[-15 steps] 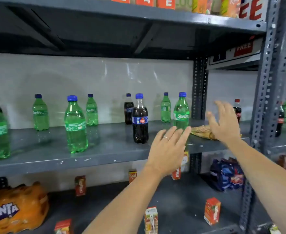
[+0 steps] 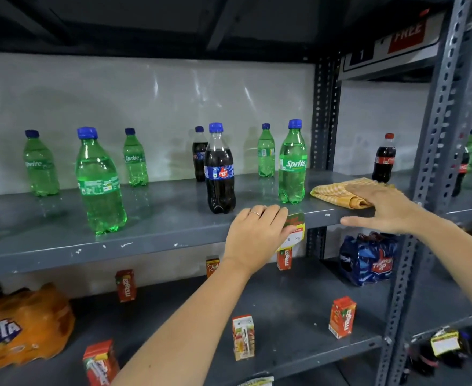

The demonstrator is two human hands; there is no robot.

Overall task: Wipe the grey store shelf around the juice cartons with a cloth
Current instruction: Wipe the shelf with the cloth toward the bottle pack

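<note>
Nearest the camera, on the lower grey shelf (image 2: 290,310), small juice cartons (image 2: 243,337) stand well apart from one another, with an orange Fanta pack (image 2: 20,330) at the left end and a blue Thums Up pack (image 2: 368,257) toward the right upright. Two bare forearms reach up from below to the shelf above. The left hand (image 2: 257,235) lies flat and open over the front lip of the upper shelf (image 2: 145,238), a ring on one finger, its fingers partly covering a price tag (image 2: 294,232) fixed to the lip; it grips nothing. The right hand (image 2: 382,210) is also open, palm down, pressing on a yellow checked cloth (image 2: 335,192) that lies bunched on the upper shelf near its front edge, thumb spread out along the lip. Just left of the cloth stands a green Sprite bottle (image 2: 292,162), then a dark Thums Up bottle (image 2: 219,168), both upright. Farther back, more green and dark bottles stand spaced along the grey wall, and a cola bottle (image 2: 384,158) stands behind the cloth.
</note>
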